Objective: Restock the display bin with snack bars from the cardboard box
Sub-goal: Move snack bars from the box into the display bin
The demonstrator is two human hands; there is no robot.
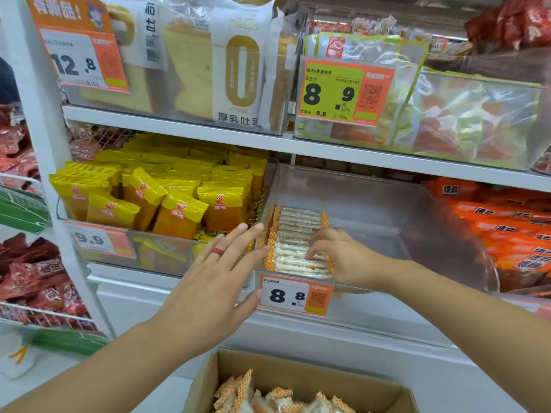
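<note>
Head view shows the snack bars (295,242) lying in one neat row at the left side of the clear bin (372,204) on the middle shelf. Much of the bin to the right of the row looks bare, so I think the job has only begun. More bars (277,397) wait in the cardboard box (298,371) down below, near the person. The right hand (343,257) is inside the bin, with its bent fingers pressing on the row, as if to tidy it; I cannot tell if it pinches a bar. The left hand (214,281) has its fingers spread wide and holds nothing; it is just beside the bin's left wall. A price tag (295,295) sits on the bin's front. Yellow packs (167,198) fill the next bin to the left, and orange packs (507,234) lie to the right.
</note>
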